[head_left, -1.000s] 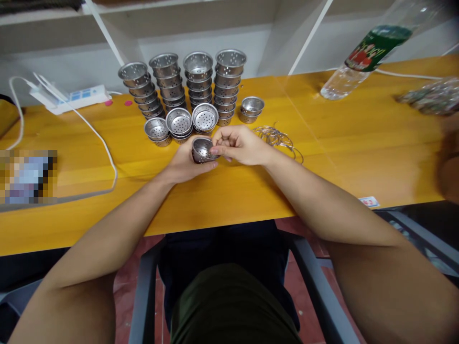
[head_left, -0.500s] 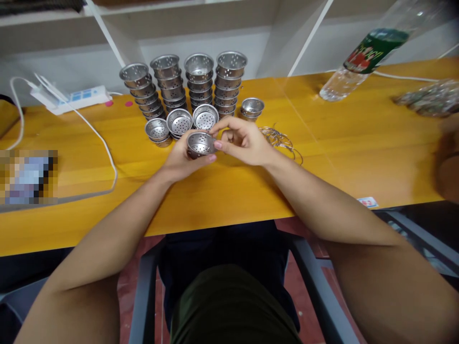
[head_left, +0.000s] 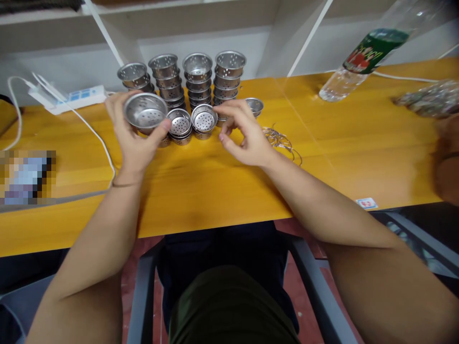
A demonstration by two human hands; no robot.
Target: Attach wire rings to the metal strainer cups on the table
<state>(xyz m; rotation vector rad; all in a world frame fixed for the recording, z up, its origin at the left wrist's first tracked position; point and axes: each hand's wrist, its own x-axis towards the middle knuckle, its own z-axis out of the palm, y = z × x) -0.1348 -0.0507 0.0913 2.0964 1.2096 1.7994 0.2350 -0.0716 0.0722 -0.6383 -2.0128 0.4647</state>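
My left hand (head_left: 131,145) grips a perforated metal strainer cup (head_left: 146,113) by its sides, thumb at the right and fingers round the left. The cup is raised in front of the leftmost tall stack (head_left: 132,74), its open top tipped toward me, and it hides part of a low stack below. My right hand (head_left: 247,136) is empty, with thumb and forefinger apart. Its fingertips are close to a low strainer stack (head_left: 204,119); whether they touch is unclear. Beside that stands another low stack (head_left: 180,125). More tall stacks (head_left: 230,71) rise behind.
Thin wire rings (head_left: 281,139) lie right of my right hand, near another strainer cup (head_left: 256,105). A power strip (head_left: 82,97) with white cables and a pixelated phone-like object (head_left: 27,179) are leftward. A plastic bottle (head_left: 366,57) and a clear bag (head_left: 432,98) are rightward.
My left hand has carried the strainer cup left and up, away from my right hand. My right hand has let go of its rim and stays near the same spot, fingers apart.
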